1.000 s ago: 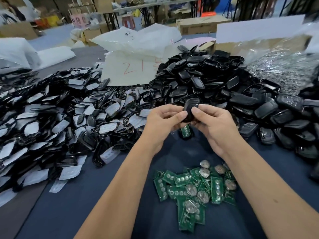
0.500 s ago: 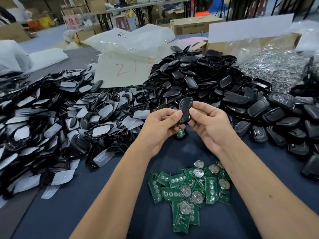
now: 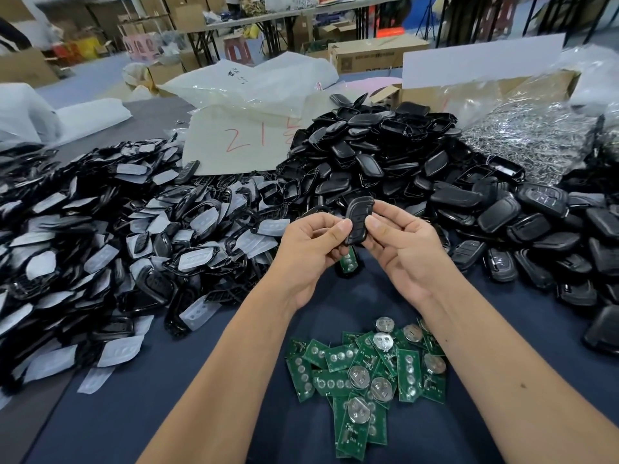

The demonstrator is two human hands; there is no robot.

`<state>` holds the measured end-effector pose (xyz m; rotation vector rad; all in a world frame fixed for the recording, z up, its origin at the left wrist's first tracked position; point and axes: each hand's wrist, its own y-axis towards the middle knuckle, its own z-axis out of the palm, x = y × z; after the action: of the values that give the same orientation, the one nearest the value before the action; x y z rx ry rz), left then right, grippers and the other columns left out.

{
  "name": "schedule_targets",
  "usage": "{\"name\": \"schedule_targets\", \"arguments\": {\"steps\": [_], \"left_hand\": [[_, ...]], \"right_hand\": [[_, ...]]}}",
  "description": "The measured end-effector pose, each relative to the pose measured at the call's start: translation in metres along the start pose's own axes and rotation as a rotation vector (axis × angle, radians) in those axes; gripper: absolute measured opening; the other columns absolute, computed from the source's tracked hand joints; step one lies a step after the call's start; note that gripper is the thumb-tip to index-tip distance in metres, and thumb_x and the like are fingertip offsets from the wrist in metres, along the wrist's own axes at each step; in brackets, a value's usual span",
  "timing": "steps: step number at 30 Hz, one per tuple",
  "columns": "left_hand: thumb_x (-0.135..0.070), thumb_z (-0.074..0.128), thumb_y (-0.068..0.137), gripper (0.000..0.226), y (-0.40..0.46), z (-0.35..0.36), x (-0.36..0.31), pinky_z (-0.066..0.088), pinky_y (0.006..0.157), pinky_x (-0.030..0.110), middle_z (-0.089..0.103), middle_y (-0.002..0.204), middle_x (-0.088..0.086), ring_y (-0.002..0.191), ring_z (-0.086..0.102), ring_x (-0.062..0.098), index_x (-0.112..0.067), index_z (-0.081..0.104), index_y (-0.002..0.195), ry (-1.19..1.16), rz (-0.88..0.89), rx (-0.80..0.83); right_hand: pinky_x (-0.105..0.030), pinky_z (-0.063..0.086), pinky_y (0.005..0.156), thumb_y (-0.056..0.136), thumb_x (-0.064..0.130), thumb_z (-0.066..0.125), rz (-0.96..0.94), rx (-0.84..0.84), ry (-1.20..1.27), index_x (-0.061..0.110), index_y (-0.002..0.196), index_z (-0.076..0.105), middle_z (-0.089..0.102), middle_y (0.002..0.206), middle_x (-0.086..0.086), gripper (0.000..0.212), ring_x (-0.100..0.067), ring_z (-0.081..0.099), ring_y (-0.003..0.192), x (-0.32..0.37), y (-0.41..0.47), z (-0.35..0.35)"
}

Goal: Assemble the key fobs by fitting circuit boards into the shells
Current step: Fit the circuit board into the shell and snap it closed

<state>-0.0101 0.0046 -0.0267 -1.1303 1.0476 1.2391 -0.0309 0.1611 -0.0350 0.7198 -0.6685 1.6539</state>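
Your left hand and your right hand are both up over the desk, and each one pinches the same black key fob shell between thumb and fingers. The shell stands nearly upright between your two thumbs, one on each side! Just below your hands, a shell with a green board in it lies on the blue cloth, partly hidden by your left fingers. Closer to you, between your forearms, there's the loose heap of green circuit boards, several showing round silver battery clips. Beyond your hands rises the big pile of black shells, spilling off to your right. On your left, a wide spread of black frames with grey rubber pads covers the desk. Behind that, a plastic bag marked in red, and far right a clear bag of shiny metal parts.
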Motion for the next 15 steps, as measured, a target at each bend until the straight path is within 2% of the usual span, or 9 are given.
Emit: {"name": "schedule_targets", "arguments": {"steps": [5, 10, 15], "left_hand": [[-0.011, 0.064, 0.100, 0.018, -0.0027, 0.0029, -0.0031, 0.049, 0.074, 0.027, 0.062, 0.082, 0.009, 0.070, 0.055, 0.013, -0.012, 0.071, 0.082, -0.051, 0.019, 0.044], [-0.011, 0.064, 0.099, 0.016, -0.0045, 0.0034, -0.0063, 0.049, 0.069, 0.021, 0.064, 0.082, 0.007, 0.069, 0.055, 0.011, -0.010, 0.071, 0.085, -0.111, 0.012, 0.060], [-0.012, 0.069, 0.097, 0.011, -0.0051, 0.0064, -0.0025, 0.050, 0.070, 0.026, 0.067, 0.082, 0.005, 0.071, 0.057, 0.014, -0.010, 0.072, 0.087, -0.034, 0.039, -0.016]], "right_hand": [[-0.021, 0.060, 0.072, 0.078, 0.001, 0.068, 0.010, 0.053, 0.053, 0.001, 0.113, 0.068, 0.080, 0.098, -0.009, 0.035, -0.016, 0.077, 0.085, 0.0030, 0.0017, 0.0012], [-0.020, 0.059, 0.071, 0.080, 0.002, 0.067, 0.006, 0.083, 0.063, -0.002, 0.121, 0.065, 0.080, 0.101, -0.009, 0.041, -0.015, 0.077, 0.087, 0.0033, 0.0021, 0.0009], [-0.022, 0.060, 0.070, 0.078, 0.001, 0.067, -0.028, 0.063, 0.032, 0.001, 0.113, 0.067, 0.080, 0.096, -0.010, 0.036, -0.017, 0.078, 0.085, 0.0045, 0.0019, 0.0002]]}}
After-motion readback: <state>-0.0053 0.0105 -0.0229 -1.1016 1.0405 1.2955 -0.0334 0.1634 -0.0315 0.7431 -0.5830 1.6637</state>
